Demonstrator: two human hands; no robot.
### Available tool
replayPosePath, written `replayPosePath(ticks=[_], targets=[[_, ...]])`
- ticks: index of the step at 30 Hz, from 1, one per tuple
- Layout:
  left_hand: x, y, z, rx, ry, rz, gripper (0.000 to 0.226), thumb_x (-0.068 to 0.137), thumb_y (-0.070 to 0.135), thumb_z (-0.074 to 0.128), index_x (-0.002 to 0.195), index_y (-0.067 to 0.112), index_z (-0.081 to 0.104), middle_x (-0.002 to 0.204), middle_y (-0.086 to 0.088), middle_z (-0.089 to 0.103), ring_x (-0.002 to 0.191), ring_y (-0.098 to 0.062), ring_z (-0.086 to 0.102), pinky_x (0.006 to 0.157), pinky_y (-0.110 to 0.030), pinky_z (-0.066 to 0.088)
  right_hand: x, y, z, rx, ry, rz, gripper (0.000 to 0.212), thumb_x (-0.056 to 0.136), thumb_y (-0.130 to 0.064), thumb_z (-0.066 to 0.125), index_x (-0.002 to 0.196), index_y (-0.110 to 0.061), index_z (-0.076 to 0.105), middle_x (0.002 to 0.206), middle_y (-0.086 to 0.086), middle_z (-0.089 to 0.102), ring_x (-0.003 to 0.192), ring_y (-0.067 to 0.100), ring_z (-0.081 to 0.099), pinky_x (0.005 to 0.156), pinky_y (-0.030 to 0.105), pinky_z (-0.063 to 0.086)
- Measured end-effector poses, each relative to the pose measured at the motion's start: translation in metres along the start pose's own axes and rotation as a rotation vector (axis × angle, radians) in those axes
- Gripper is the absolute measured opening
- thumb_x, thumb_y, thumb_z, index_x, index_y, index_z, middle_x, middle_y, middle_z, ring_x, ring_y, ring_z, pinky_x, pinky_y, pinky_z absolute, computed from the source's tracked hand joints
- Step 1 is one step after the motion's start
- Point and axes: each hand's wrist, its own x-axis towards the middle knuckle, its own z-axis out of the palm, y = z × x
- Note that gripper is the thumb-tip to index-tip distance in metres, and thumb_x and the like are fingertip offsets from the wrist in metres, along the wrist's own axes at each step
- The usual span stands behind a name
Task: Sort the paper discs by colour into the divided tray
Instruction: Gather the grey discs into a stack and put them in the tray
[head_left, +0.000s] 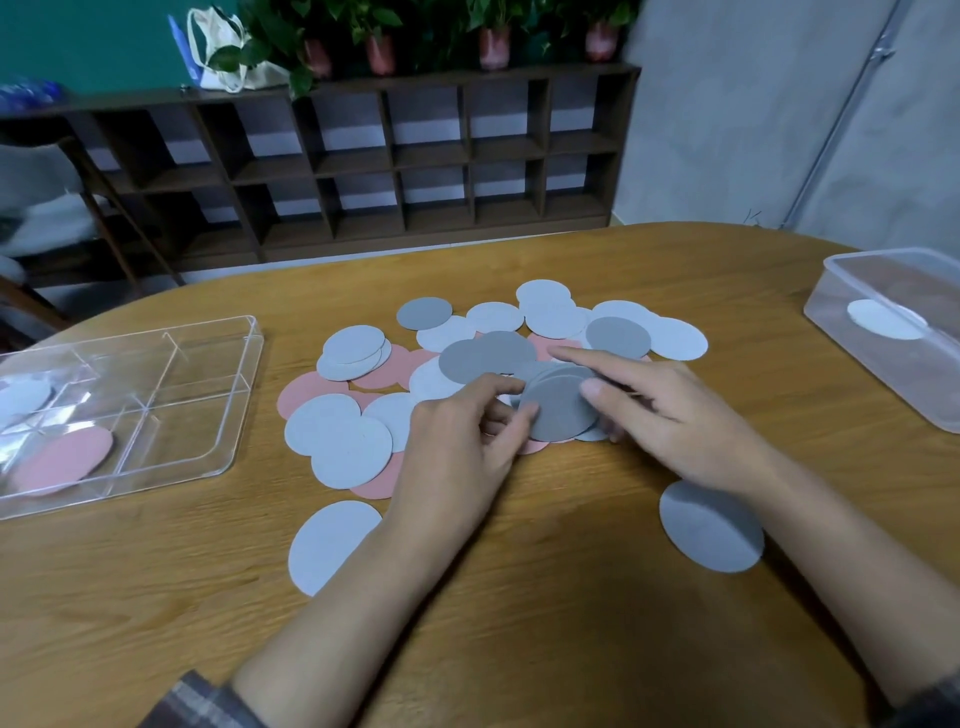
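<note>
Holding grey discs (561, 410) between left grip (460, 441) and right grip (675, 415); tray (208, 410) lies well left, nearer the left.

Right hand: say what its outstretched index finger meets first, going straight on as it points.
Probably the round dark grey paper disc just beyond the index fingertip of the right hand, mid-pile; depth is unclear, so the finger might pass above it.

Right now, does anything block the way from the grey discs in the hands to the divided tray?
Nothing upright does. Between the grey stack and the tray, only loose discs lie flat on the table.
</note>
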Motion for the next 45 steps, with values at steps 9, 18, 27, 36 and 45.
replayPosePath(ticks=[9,18,27,36,45], targets=[[-0.004,0.008,0.003,0.106,-0.030,0.199,0.017,0.089,0.033,0.080,0.096,0.025,0.068,0.082,0.012,0.059,0.080,-0.008,0.059,0.069,-0.017,0.044,0.003,0.023,-0.020,0.012,0.159,0.108,0.028,0.105,-0.024,0.054,0.129,-0.037,0.062,0.100,-0.021,0.069,0.089,0.006,0.063,0.079,0.028,0.049],[-0.009,0.035,0.035,0.321,-0.512,0.327,0.060,0.088,0.074,0.059,0.137,0.039,0.060,0.124,0.017,0.052,0.117,-0.005,0.045,0.103,-0.033,0.043,-0.001,0.054,-0.052,0.113,0.306,0.213,0.027,0.106,-0.021,0.053,0.124,-0.038,0.063,0.101,-0.012,0.069,0.067,0.002,0.055,0.063,0.012,0.045],[-0.005,0.043,0.050,0.247,-0.584,0.197,0.055,0.074,0.069,0.078,0.123,0.047,0.065,0.115,0.024,0.050,0.109,-0.003,0.042,0.099,-0.032,0.040,-0.003,0.050,-0.045,0.128,0.368,0.237,0.029,0.105,-0.014,0.053,0.119,-0.037,0.063,0.101,-0.018,0.068,0.072,-0.012,0.057,0.067,0.011,0.046],[0.006,0.031,0.038,-0.133,-0.377,-0.015,0.016,0.084,0.022,0.086,0.096,0.024,0.077,0.080,0.012,0.068,0.064,-0.002,0.054,0.063,-0.010,0.043,0.005,0.054,-0.038,0.241,0.353,0.265,0.037,0.104,-0.015,0.055,0.133,-0.037,0.066,0.085,-0.014,0.069,0.064,0.009,0.053,0.064,0.021,0.044],[0.015,0.018,0.037,-0.347,-0.020,-0.199,0.011,0.088,0.018,0.082,0.086,0.019,0.071,0.070,0.003,0.073,0.068,-0.021,0.073,0.075,-0.043,0.064,0.004,0.038,-0.027,0.398,0.186,0.163,0.039,0.106,-0.013,0.050,0.127,-0.039,0.071,0.076,0.013,0.060,0.066,0.023,0.053,0.068,0.036,0.047]])
